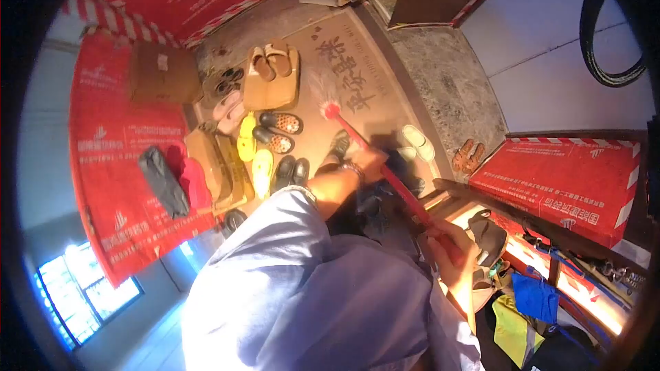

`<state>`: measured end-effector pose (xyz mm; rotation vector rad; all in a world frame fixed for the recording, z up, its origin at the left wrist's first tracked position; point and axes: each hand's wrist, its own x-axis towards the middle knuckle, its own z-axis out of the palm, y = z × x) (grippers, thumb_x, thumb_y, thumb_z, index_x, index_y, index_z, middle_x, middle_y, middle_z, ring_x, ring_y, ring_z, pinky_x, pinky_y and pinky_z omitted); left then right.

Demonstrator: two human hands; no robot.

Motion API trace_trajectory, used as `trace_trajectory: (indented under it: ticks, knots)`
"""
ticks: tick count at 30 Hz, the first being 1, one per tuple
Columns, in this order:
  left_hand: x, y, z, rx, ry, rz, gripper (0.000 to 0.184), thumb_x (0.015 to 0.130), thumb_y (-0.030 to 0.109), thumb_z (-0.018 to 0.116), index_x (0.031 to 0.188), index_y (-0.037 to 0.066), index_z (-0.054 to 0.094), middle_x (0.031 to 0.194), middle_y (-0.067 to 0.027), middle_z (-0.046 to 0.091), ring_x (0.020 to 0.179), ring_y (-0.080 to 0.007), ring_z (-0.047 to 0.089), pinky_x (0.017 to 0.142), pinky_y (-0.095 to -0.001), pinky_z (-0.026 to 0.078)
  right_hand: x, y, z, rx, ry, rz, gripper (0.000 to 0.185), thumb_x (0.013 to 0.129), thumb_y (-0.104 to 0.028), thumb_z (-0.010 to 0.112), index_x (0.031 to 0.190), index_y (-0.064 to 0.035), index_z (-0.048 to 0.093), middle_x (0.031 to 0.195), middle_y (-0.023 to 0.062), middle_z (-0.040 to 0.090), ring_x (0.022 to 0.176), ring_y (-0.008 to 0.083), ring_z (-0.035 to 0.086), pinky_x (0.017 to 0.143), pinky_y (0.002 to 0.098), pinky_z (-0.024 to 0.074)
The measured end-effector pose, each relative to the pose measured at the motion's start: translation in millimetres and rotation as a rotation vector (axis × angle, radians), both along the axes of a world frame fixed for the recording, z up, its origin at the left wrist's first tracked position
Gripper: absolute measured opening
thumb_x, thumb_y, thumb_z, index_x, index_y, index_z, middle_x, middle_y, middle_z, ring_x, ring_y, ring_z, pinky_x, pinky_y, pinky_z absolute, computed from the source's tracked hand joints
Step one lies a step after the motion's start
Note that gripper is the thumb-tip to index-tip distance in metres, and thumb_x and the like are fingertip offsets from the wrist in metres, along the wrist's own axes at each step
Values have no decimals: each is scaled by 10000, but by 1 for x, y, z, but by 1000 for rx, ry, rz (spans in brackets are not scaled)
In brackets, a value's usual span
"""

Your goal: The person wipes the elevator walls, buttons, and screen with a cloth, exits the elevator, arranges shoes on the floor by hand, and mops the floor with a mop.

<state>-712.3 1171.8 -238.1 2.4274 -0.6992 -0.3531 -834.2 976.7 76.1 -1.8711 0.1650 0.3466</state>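
A red broom point(405, 191) slants across the middle of the view, its head with pale, blurred bristles at the brown doormat point(375, 41). My left hand point(368, 163) is closed around the handle partway along. Lower right, my right hand point(455, 255) grips the handle near its upper end. Black clogs with an orange pattern point(278, 132) lie on the mat left of the broom head. Yellow shoes point(262, 172) and dark shoes point(291, 172) stand closer to my left forearm. Right of my left hand are cream shoes point(418, 143).
Tan sandals point(271, 62) rest on a cardboard box point(271, 91). Another open carton point(223, 168) stands at left. Red printed boards cover the walls and the low block point(557, 182) at right. A rack point(522, 207) with bags and straps is close on my right.
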Motion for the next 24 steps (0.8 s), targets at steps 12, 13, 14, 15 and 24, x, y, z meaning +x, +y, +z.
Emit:
trace_trajectory:
  ticks: [12, 13, 14, 15, 24]
  knots:
    - [-121, -12, 73, -212, 278, 2, 391, 769, 452, 649, 829, 66, 626, 889, -152, 657, 897, -351, 633, 764, -462, 495, -58, 13, 19, 91, -372, 332, 166, 779, 72, 476, 871, 18, 603, 908, 180, 660, 697, 227, 604, 666, 332, 499]
    - [-118, -16, 70, -258, 307, 15, 385, 776, 448, 636, 840, 69, 633, 913, -150, 663, 912, -348, 634, 773, -457, 496, -67, 13, 20, 188, -174, 142, 164, 826, 24, 483, 952, 10, 587, 857, 170, 649, 733, 205, 608, 678, 322, 511]
    - [-117, -20, 66, -210, 372, 88, 393, 782, 452, 595, 925, 93, 667, 964, -141, 678, 963, -325, 638, 834, -460, 490, -71, 11, 17, 261, -142, 74, 174, 818, 36, 496, 963, 28, 591, 871, 154, 645, 735, 184, 596, 722, 320, 507]
    - [-115, -20, 66, -152, 375, 65, 394, 780, 456, 598, 932, 99, 669, 991, -138, 674, 984, -317, 634, 844, -462, 485, -70, 10, 12, 339, -112, 7, 186, 811, 48, 508, 975, 45, 596, 886, 139, 641, 736, 163, 583, 767, 318, 503]
    - [-131, 11, 78, -74, 420, -5, 325, 754, 347, 642, 981, 117, 676, 1035, -135, 674, 1034, -309, 622, 872, -469, 464, -104, 53, 15, 228, -195, -3, 164, 808, -5, 512, 971, 1, 525, 853, 132, 574, 719, 177, 546, 763, 329, 461]
